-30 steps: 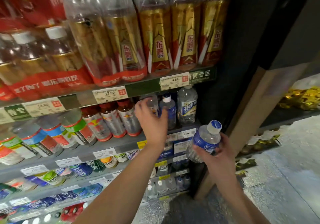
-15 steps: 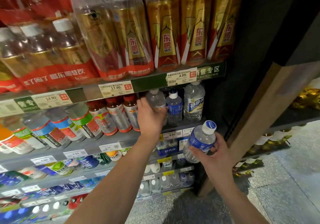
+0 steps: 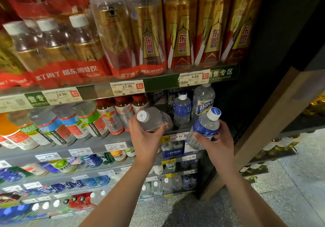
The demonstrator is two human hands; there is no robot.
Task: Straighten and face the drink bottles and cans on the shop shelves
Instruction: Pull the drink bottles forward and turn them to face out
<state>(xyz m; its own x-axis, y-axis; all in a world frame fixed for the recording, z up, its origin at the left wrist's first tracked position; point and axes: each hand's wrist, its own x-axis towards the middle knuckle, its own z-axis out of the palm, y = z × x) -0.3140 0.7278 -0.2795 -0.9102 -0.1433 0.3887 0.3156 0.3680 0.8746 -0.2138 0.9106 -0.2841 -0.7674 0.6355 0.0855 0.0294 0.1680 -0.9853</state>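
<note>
Shop shelving (image 3: 98, 139) stocked with drinks, seen from above and in front. Left hand (image 3: 146, 139) grips a clear bottle (image 3: 153, 119) with a white cap, fingers curled round its body; the bottle is tilted with its cap toward the camera, at the front edge of the second shelf, just right of the red-capped bottles (image 3: 123, 114). Right hand (image 3: 218, 140) grips a blue-labelled water bottle (image 3: 204, 128) round its lower body, held off the shelf, tilted, cap up and to the right. Behind and between the two hands a matching blue-labelled bottle (image 3: 182, 110) stands upright on the shelf, and beside it, to the right, a larger clear bottle with a blue-and-yellow label (image 3: 204, 102). On the top shelf stand gold-and-red bottles in plastic wrap (image 3: 181, 33). Price tags (image 3: 127, 87) line the shelf edges. Lower shelves carry further bottles and cans, their labels too blurred to read. Speckled floor (image 3: 290, 182) lies at right.
</note>
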